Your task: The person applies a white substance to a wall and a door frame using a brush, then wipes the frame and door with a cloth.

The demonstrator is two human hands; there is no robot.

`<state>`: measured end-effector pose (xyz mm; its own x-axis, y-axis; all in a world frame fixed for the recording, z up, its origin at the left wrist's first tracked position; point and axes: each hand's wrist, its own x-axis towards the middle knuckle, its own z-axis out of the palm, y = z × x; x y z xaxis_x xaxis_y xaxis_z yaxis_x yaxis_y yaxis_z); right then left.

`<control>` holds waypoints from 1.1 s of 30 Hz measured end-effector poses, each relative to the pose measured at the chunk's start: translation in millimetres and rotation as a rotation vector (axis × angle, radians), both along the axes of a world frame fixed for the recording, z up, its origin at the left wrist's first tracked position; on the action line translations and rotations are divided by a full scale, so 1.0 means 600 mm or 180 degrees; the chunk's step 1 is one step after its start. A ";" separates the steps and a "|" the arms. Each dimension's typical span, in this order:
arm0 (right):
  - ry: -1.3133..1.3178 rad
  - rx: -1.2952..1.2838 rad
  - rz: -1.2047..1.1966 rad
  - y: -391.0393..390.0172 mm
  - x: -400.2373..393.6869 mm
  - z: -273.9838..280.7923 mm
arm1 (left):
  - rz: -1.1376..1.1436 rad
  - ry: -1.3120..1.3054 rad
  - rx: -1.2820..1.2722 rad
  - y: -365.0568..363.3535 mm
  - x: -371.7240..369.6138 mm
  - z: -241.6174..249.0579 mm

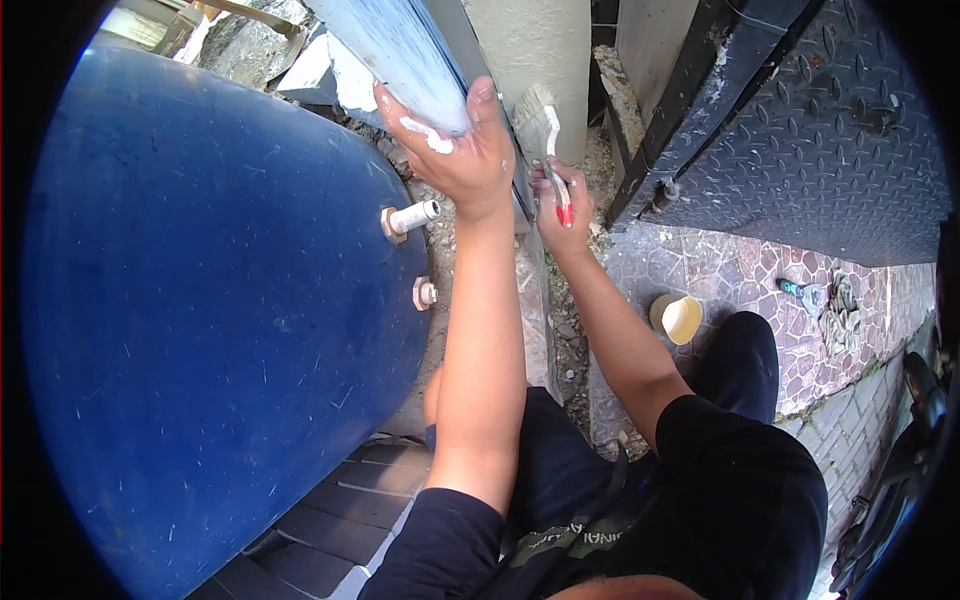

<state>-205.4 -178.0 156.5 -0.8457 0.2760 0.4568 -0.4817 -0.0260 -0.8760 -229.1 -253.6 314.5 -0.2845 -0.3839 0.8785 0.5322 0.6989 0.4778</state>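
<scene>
My left hand (462, 155), smeared with white paint, is wrapped round the lower end of a white-streaked grey-blue panel (410, 65), thumb and fingers on opposite sides. To its right, my right hand (563, 205) holds a paintbrush (551, 150) with a white and red handle. The brush's bristles point up, beside the cream-coloured post (540, 50). A round yellowish paint container (677, 319) with white paint inside stands on the paving below and right of my right hand.
A large blue tank (220, 270) with two metal fittings fills the left side. Dark diamond-plate metal (830, 140) stands at the upper right. A green-handled tool (798, 291) and a crumpled cloth (841, 315) lie on the stone-pattern paving (735, 265).
</scene>
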 end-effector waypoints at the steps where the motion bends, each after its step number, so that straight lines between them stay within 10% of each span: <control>1: 0.0008 -0.0008 -0.0006 0.001 -0.001 -0.021 | -0.0003 0.0007 -0.0022 0.000 0.001 0.001; 13: -0.0526 0.1033 0.0492 0.072 0.061 -0.079 | 0.0102 0.0122 -0.0038 -0.005 -0.009 -0.004; 15: -0.1351 -0.0411 0.1132 0.078 0.064 -0.067 | 0.0276 0.0257 -0.0161 -0.005 -0.010 -0.004; 19: -0.2194 -0.0669 0.1275 0.091 0.033 -0.127 | 0.0015 0.0046 -0.0147 -0.006 -0.005 0.000; 21: -0.1924 0.1036 0.0635 0.094 0.024 -0.147 | -0.0001 0.0055 -0.0167 -0.005 -0.005 0.000; 33: -0.2904 0.1024 -0.0241 0.013 -0.012 -0.114 | 0.0043 0.0112 -0.0147 -0.005 -0.009 0.001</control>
